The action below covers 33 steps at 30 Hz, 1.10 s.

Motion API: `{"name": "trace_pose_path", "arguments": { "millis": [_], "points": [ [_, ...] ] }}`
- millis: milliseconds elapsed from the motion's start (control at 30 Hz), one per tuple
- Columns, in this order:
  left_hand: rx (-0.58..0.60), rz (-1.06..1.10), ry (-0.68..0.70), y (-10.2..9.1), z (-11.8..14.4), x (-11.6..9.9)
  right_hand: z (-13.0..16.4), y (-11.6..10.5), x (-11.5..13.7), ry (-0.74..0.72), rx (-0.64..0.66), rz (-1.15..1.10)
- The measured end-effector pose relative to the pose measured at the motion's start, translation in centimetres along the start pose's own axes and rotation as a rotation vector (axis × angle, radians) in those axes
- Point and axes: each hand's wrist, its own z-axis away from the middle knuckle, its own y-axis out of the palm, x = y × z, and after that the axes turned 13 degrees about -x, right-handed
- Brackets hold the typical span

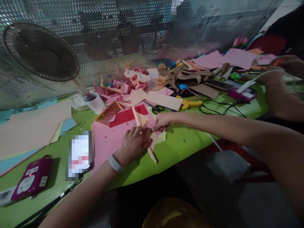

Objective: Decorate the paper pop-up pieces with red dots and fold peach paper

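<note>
My left hand point(134, 143) lies flat, pressing a folded peach paper piece point(152, 148) onto a pink sheet point(106, 142) on the green table point(180, 145). A white band sits on that wrist. My right hand point(162, 122) pinches the upper edge of the same folded paper with its fingertips. A folded peach flap point(140, 118) stands up just behind both hands. A red sheet point(125, 115) lies beyond it.
Black-handled scissors point(157, 109) and a yellow tool point(191, 103) lie behind my hands. A white cup point(95, 102), a fan point(40, 52) and stacked card sheets point(30, 126) stand left. A purple device point(33, 178) is near left. Another person's arm point(280, 91) works at right among paper scraps point(133, 80).
</note>
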Motion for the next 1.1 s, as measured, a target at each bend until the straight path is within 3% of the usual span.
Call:
{"name": "trace_pose_path", "arguments": {
  "millis": [233,367,467,567,667,800,1100],
  "points": [
    [0.06,-0.013,-0.024,-0.4,-0.5,-0.2,-0.4,-0.1,-0.3,-0.021,0.028,0.018],
    [0.079,0.187,-0.076,-1.3,-1.5,1.1,0.1,-0.1,0.4,-0.034,0.032,0.063],
    [-0.017,0.325,-0.312,-2.1,-3.0,2.9,0.4,-0.2,0.7,-0.037,0.038,0.078],
    [0.238,0.351,-0.512,-2.0,-4.9,4.3,0.7,-0.2,0.7,-0.052,0.031,0.09],
    [0.355,0.315,-0.514,-1.2,-6.4,4.8,0.8,-0.1,0.6,-0.075,0.024,0.096],
    [0.428,0.227,-0.487,-0.4,-7.7,4.8,0.6,0.1,0.5,-0.085,0.016,0.109],
    [0.574,0.253,-0.503,-0.5,-9.1,5.5,-0.4,0.4,0.0,-0.089,0.019,0.089]
  ]
}}
